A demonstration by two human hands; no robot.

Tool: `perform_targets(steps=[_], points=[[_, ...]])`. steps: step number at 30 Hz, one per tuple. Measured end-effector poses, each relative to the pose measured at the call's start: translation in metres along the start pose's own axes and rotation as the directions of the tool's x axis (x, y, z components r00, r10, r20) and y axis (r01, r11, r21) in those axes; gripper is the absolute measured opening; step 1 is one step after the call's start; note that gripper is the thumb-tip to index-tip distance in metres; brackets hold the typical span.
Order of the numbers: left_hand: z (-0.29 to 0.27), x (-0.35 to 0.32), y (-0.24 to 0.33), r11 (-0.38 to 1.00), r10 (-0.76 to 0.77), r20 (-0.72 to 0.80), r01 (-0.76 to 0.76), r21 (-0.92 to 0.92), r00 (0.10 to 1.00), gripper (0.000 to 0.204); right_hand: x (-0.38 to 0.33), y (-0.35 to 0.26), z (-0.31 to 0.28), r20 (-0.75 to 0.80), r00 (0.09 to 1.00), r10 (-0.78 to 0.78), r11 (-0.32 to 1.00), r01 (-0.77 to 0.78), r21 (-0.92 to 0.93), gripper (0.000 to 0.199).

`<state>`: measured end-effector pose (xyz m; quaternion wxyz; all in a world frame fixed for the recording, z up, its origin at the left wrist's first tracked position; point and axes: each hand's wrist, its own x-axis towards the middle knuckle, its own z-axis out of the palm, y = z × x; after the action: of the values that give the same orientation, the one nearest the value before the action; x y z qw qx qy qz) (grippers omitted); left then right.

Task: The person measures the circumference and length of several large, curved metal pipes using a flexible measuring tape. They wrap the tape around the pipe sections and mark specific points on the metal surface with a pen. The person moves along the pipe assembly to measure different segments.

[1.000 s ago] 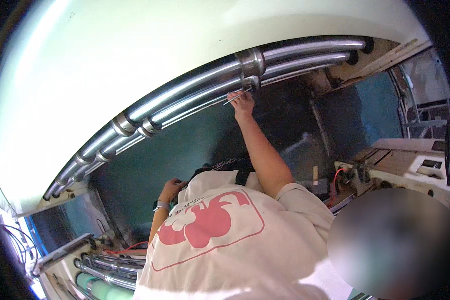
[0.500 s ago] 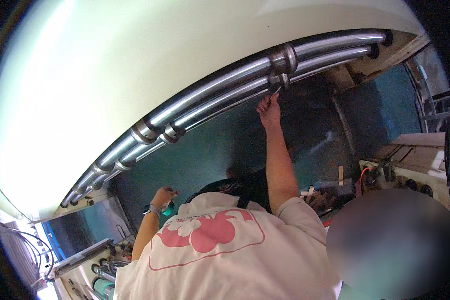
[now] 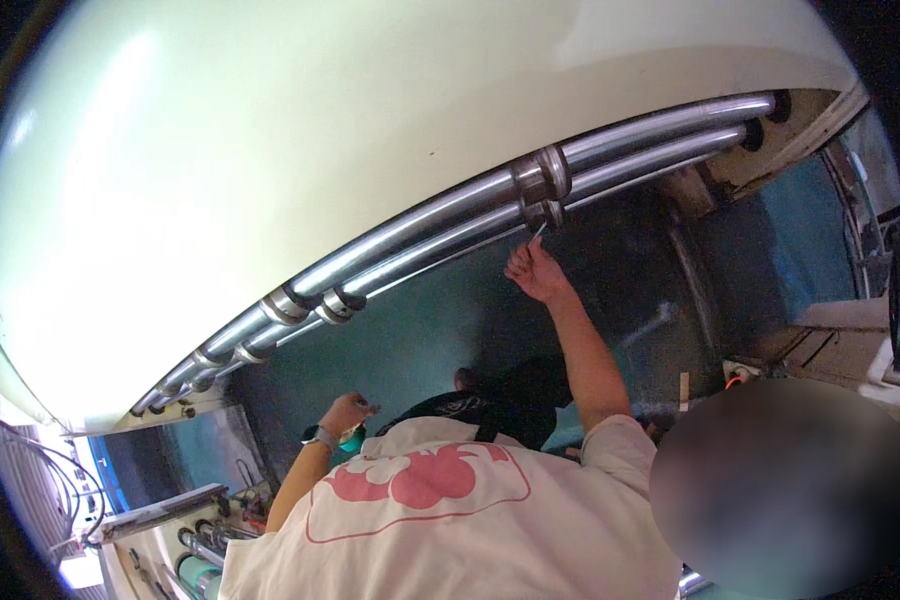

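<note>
My right hand [image 3: 533, 272] is raised overhead and shut on a thin metal tool [image 3: 538, 232]. The tool's tip touches a collar [image 3: 548, 212] on the lower of two shiny steel rollers [image 3: 420, 245]. These run diagonally under a large cream machine cover [image 3: 300, 140]. My left hand [image 3: 345, 412], with a wristwatch, is held low near my white shirt [image 3: 450, 530] with its pink print. Its fingers are curled around a small dark piece, next to a teal object [image 3: 352, 441].
A dark teal machine wall [image 3: 410, 340] lies behind the rollers. More collars [image 3: 300, 300] sit lower left on the rollers. Cables and small rollers [image 3: 195, 545] are at the lower left. A beige machine part [image 3: 830, 345] and an orange cable [image 3: 735, 380] are on the right.
The view has swung, so the rollers sit higher and further right in the picture. My right hand has stayed at the collar with the tool. My left hand has stayed low.
</note>
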<state>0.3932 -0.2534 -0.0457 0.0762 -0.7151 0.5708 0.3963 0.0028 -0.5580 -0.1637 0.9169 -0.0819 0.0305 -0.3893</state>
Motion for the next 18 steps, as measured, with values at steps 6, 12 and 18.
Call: perform_targets(steps=[6,12,18], points=[[-0.005,0.007,0.047,0.999,0.01,0.189,-0.02,0.05,0.982,0.04,-0.031,-0.134,0.103,-0.451,0.88,-0.149,-0.236,-0.475,-0.848,0.056],[0.019,0.037,0.059,0.996,-0.065,0.104,0.071,-0.055,0.992,0.046,-0.025,-0.127,0.056,0.092,0.935,-0.342,-0.723,-0.2,-0.661,0.048],[-0.011,0.036,0.116,0.97,-0.099,0.076,0.113,-0.213,0.992,0.042,-0.034,-0.134,0.05,-0.022,0.84,-0.542,-0.32,-0.231,-0.919,0.034]])
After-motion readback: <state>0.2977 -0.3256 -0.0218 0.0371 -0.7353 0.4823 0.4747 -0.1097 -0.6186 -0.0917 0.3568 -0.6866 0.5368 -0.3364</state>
